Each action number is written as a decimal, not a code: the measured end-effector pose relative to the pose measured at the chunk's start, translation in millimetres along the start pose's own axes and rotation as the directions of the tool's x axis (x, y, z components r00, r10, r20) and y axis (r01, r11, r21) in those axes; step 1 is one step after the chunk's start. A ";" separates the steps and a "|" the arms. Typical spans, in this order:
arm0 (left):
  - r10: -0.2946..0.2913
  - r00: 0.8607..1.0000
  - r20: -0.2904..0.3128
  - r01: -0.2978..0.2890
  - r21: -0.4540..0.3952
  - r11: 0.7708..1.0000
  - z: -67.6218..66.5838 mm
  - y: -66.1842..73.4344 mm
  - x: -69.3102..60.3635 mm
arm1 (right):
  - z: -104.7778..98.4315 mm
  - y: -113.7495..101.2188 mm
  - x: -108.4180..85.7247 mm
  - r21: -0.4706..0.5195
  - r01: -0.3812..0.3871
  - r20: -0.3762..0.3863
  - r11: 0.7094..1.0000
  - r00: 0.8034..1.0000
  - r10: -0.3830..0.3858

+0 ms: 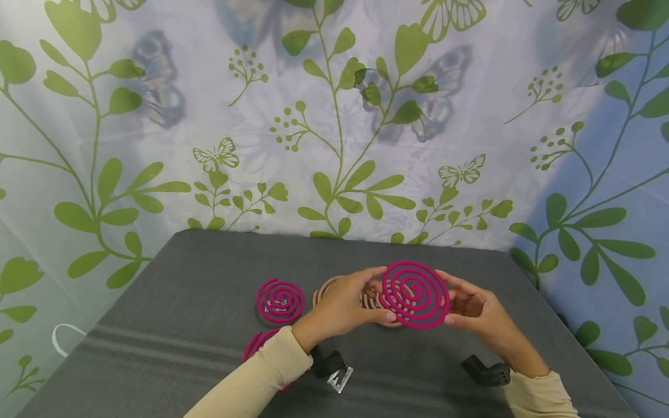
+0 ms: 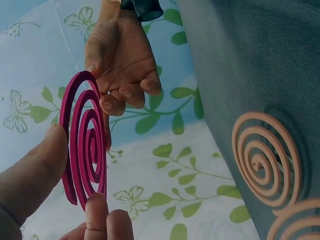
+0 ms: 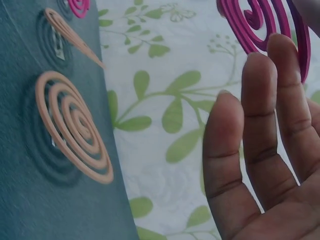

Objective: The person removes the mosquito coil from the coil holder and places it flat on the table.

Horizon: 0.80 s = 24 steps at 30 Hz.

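Pink spiral point(image 1: 415, 289) pinched at opposite edges by left hand point(image 1: 349, 303), right hand point(image 1: 482, 310).

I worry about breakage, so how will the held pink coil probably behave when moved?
The coil seems stiff: held at its edges, it shows little sag. It is probably light, having gaps between turns. So slender, it might snap if bent.

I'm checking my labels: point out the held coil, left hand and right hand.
Held coil point(image 1: 415, 289): head view, spiral's centre.
Left hand point(image 1: 341, 306): head view, back of hand.
Right hand point(image 1: 482, 316): head view, near thumb's base.
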State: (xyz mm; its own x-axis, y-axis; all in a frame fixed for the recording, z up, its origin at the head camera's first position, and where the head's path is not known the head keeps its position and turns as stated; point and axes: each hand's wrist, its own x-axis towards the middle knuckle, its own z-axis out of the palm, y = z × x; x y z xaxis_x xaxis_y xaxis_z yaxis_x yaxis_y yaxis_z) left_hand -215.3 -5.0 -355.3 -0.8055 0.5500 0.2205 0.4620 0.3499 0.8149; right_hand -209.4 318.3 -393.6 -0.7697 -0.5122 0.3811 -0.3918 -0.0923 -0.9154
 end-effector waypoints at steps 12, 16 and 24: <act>-0.018 1.000 0.026 0.020 -0.063 0.998 17.0 12.6 19.7 | -28.8 -8.5 -11.7 -0.034 -0.036 0.023 0.999 0.999 0.037; -0.028 0.999 0.024 0.030 -0.097 0.995 24.2 14.3 25.5 | -36.2 -11.2 -15.8 -0.055 -0.065 0.006 0.996 0.998 0.066; -0.045 0.999 0.006 0.045 -0.133 0.990 43.7 10.9 34.8 | -49.9 -12.7 -23.4 -0.114 -0.116 -0.029 0.987 0.993 0.114</act>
State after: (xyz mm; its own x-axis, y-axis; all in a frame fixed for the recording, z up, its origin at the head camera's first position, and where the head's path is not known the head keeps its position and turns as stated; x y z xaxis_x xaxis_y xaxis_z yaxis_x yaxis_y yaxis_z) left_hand -222.1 51.1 -362.1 -0.8231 0.5384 0.1805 0.3716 0.2703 0.8882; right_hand -211.6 374.0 -384.5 -0.8236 -0.4944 0.2780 -0.3543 0.0657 -0.9328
